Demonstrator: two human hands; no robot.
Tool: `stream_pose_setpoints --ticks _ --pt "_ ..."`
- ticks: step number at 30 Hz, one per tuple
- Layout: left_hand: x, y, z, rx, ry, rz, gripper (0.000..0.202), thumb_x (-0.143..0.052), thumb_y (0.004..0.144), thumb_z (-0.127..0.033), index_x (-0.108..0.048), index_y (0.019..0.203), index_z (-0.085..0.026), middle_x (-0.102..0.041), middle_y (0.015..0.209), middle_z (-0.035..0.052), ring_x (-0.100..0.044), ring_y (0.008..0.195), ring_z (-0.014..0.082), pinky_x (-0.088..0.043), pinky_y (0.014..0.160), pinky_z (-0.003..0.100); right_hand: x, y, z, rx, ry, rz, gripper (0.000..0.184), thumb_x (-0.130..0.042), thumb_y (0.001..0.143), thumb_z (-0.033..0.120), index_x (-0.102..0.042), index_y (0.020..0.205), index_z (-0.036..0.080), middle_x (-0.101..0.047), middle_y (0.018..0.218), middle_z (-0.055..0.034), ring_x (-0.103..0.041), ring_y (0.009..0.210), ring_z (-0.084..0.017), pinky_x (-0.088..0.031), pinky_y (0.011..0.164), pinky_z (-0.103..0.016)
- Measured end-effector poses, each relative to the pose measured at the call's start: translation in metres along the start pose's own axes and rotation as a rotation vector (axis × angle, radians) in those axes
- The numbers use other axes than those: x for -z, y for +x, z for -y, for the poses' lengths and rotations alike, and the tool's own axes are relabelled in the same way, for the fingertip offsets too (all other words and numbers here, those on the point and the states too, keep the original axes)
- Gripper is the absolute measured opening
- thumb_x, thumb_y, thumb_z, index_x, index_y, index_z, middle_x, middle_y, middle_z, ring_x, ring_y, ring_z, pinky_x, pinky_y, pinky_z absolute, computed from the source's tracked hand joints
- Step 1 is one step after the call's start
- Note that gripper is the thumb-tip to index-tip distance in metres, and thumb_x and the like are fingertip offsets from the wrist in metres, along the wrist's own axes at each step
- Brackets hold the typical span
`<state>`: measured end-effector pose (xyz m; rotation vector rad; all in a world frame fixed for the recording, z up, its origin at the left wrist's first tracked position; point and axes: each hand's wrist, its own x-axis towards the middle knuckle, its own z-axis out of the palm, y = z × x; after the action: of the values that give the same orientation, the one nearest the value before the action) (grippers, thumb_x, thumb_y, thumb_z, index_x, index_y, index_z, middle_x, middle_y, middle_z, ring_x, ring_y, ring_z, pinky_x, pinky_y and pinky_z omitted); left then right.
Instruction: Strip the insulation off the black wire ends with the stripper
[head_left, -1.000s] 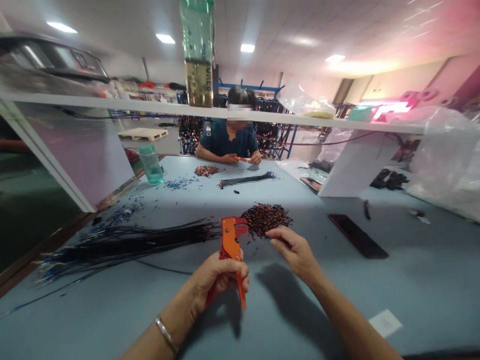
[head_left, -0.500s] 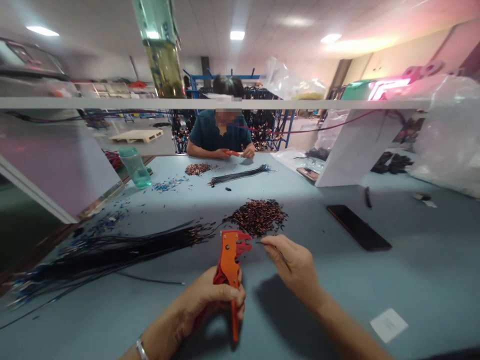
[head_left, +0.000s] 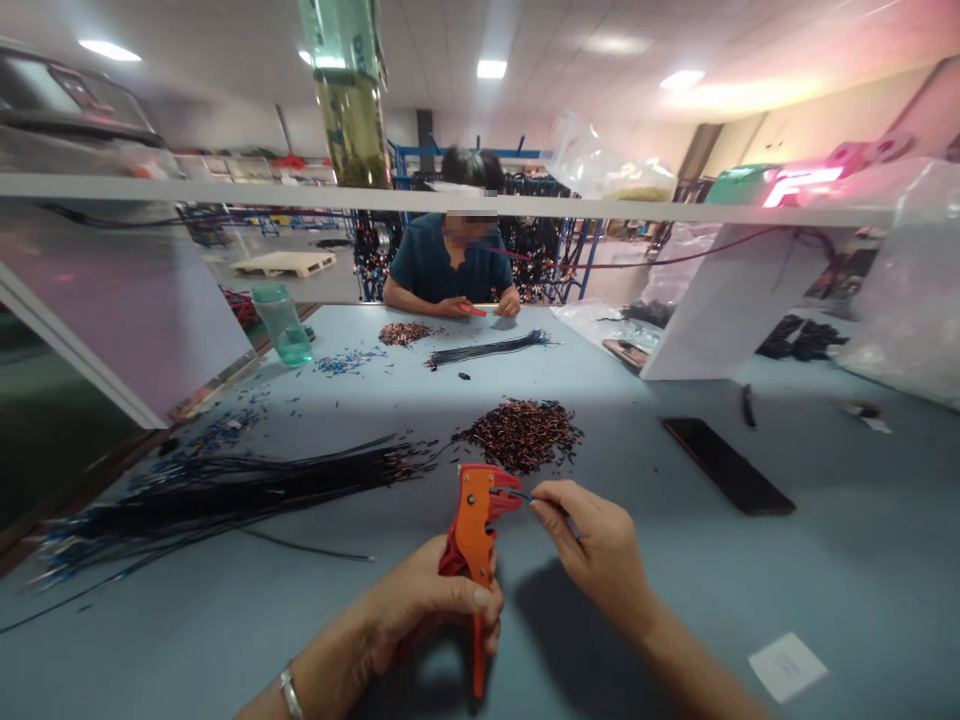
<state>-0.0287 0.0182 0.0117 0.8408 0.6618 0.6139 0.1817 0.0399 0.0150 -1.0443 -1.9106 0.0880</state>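
Note:
My left hand point(head_left: 450, 605) is wrapped round the handles of an orange and red wire stripper point(head_left: 474, 520), held upright with its jaws facing right. My right hand point(head_left: 596, 525) pinches a thin wire point(head_left: 524, 496) with a bluish part at the fingertips; its end reaches between the stripper's jaws. The rest of that wire is hidden by my hand. Just behind the stripper lies a heap of short black and copper-coloured pieces point(head_left: 525, 435). To the left is a bundle of long black wires point(head_left: 262, 495), many with blue ends, and one stray wire beside it.
A dark phone point(head_left: 727, 465) and a white paper square point(head_left: 787, 667) lie to the right. Blue scraps point(head_left: 229, 420) and a green bottle point(head_left: 281, 325) are at the left. A white shelf point(head_left: 420, 200) crosses above. Opposite, a person point(head_left: 450, 260) holds a red-handled tool.
My right hand has brought the wire's end in between the stripper's jaws; before, it was just right of them. The whole view has shifted slightly.

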Motion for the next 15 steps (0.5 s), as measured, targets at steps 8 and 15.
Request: stream_pose_setpoints --ticks 8,15 --pt "-0.0004 -0.0002 -0.0017 0.032 0.021 0.007 0.031 -0.075 0.065 -0.027 -0.052 0.082 -0.017 -0.063 0.067 0.0029 -0.064 0.061 0.0194 -0.049 0.063 0.033 0.0017 0.0047 0.0032 0.024 -0.034 -0.017 0.017 -0.048 0.096 0.019 -0.060 0.084 0.021 -0.063 0.070 -0.0012 -0.056 0.064 -0.015 -0.042 0.066 -0.028" --pt "-0.0023 -0.0005 0.0002 0.040 0.024 0.009 0.034 -0.077 0.063 -0.027 -0.051 0.084 -0.017 -0.063 0.067 0.0029 -0.064 0.060 0.0189 -0.049 0.062 0.033 -0.0009 0.0042 0.0015 0.020 0.020 0.005 0.017 -0.048 0.097 0.018 -0.059 0.084 0.021 -0.066 0.072 -0.0009 -0.058 0.066 -0.015 -0.042 0.069 -0.028"
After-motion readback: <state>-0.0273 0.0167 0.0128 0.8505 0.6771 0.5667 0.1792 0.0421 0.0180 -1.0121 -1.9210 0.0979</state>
